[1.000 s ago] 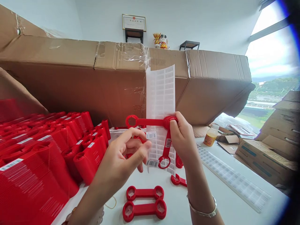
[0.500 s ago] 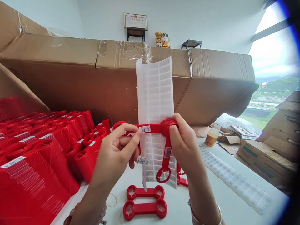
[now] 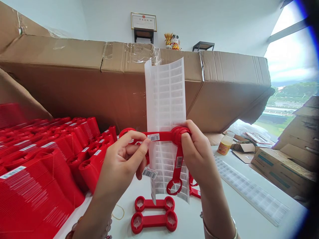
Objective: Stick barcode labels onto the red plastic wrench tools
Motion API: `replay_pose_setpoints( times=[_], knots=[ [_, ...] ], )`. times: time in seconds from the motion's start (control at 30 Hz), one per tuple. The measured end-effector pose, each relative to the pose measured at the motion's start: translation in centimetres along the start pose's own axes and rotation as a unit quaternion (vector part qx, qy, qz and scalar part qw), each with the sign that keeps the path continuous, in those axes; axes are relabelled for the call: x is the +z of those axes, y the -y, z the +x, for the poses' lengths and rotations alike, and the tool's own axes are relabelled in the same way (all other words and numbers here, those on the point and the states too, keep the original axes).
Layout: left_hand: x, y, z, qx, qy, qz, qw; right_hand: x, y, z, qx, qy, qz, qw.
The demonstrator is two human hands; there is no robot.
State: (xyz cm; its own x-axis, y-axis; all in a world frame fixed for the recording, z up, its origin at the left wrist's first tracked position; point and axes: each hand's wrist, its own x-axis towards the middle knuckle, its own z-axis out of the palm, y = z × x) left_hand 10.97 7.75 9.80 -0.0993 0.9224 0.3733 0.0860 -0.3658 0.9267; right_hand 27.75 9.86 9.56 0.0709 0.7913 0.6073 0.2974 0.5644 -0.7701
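Note:
My right hand (image 3: 195, 154) grips a bundle of red plastic bone-shaped pieces (image 3: 177, 156) together with a white sticker backing sheet (image 3: 165, 96) that stands upright. One red piece (image 3: 149, 136) sticks out sideways to the left and carries a barcode sticker (image 3: 153, 136). My left hand (image 3: 124, 166) pinches that piece at its left end, thumb pressed beside the sticker. A second barcode sticker (image 3: 150, 173) hangs from a left fingertip. Two more red pieces (image 3: 154, 212) lie flat on the white table (image 3: 189, 215) below my hands.
Rows of stacked red pieces with barcode stickers (image 3: 50, 156) fill the left. A long cardboard box (image 3: 124, 79) runs across the back. A used sticker strip (image 3: 251, 192), a small yellow bottle (image 3: 225, 143) and cardboard boxes (image 3: 281, 166) lie on the right.
My left hand rose from in front of the sheet to the sideways red piece, which now bears a barcode sticker. My right hand lifted the sheet a little higher.

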Motion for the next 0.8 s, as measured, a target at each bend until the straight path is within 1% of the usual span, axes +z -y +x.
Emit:
replay_pose_setpoints(
  times=[0.17, 0.27, 0.33, 0.47, 0.6, 0.73, 0.8],
  knots=[
    [-0.8, 0.9, 0.7, 0.004, 0.049, -0.003, 0.999, 0.0, 0.0, 0.1, -0.001, -0.002, -0.001, 1.000],
    [-1.1, 1.1, 0.9, 0.007, 0.067, 0.001, 0.998, 0.1, 0.0, 0.1, -0.002, -0.002, -0.002, 1.000],
    [-1.0, 0.9, 0.7, 0.005, 0.064, 0.005, 0.998, 0.1, 0.0, 0.1, 0.000, 0.000, -0.003, 1.000],
    [-0.6, 0.3, 0.4, -0.006, 0.026, 0.020, 0.999, 0.0, 0.1, -0.1, 0.001, -0.001, -0.005, 1.000],
    [-0.4, 0.4, 0.4, 0.010, 0.029, 0.018, 0.999, 0.0, 0.2, -0.2, -0.003, 0.001, -0.007, 1.000],
    [-0.1, 0.2, 0.2, 0.011, -0.003, 0.019, 1.000, 0.0, 0.2, -0.2, -0.003, 0.000, -0.003, 1.000],
    [0.0, 0.0, 0.1, 0.007, -0.005, 0.018, 1.000, 0.1, 0.2, -0.2, -0.002, -0.003, -0.001, 1.000]
  ],
)
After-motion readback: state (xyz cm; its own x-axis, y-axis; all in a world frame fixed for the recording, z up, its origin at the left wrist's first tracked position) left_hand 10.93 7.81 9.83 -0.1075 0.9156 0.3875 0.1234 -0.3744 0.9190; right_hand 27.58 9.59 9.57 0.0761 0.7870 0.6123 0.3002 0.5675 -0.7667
